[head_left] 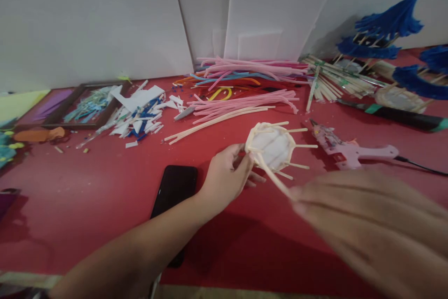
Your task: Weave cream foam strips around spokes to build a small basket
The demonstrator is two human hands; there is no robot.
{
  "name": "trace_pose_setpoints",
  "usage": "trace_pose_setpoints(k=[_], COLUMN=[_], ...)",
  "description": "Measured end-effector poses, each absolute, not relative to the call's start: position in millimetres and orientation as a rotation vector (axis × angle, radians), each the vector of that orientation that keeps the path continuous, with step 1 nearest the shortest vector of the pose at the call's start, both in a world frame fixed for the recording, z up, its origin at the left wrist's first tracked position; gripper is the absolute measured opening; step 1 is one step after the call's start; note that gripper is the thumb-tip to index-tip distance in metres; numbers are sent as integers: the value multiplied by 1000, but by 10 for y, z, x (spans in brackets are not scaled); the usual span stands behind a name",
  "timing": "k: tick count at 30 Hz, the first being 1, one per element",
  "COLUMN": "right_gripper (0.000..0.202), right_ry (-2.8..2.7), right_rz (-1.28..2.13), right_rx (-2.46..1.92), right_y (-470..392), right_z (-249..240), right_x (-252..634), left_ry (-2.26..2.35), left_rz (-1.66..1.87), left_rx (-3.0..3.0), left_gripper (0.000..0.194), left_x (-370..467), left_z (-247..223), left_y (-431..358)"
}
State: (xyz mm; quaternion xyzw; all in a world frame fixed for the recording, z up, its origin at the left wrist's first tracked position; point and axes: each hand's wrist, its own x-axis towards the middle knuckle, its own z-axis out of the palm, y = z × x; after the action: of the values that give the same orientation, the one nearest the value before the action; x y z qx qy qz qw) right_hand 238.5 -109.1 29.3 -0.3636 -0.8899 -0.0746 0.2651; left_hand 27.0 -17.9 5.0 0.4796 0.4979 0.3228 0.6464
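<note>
My left hand [229, 173] grips the near-left rim of a small round craft piece [275, 147], thumb and fingers pinched on its edge. The piece has a white base, a cream woven rim and several thin wooden sticks [305, 146] standing out around it. A cream pipe cleaner [275, 176] runs from the rim towards me. Its free end is pinched between the thumb and fingertips of my right hand [364, 215], which looks large and slightly blurred close to the camera. The strand is pulled straight between both hands.
A pink glue gun [360, 152] lies to the right. Pink pipe cleaners [241, 105] and wooden sticks [325, 79] lie behind. A black phone [177, 187] sits beneath my left forearm. White scraps [140, 110] are at left; blue-roofed models [388, 24] stand back right.
</note>
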Motion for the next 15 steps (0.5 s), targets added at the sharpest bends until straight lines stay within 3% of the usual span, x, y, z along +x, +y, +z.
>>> trace_pose_setpoints(k=[7, 15], right_gripper=[47, 51], right_ry=[-2346, -2500], right_rz=[-100, -74], right_rx=[-795, -793], right_y=[-971, -923], right_z=[188, 80], right_x=[1868, 1951], left_ry=[1025, 967], left_rz=[791, 855], left_rx=[812, 771], left_gripper=[6, 17], left_x=[294, 280], left_z=[23, 31], left_y=[-147, -157])
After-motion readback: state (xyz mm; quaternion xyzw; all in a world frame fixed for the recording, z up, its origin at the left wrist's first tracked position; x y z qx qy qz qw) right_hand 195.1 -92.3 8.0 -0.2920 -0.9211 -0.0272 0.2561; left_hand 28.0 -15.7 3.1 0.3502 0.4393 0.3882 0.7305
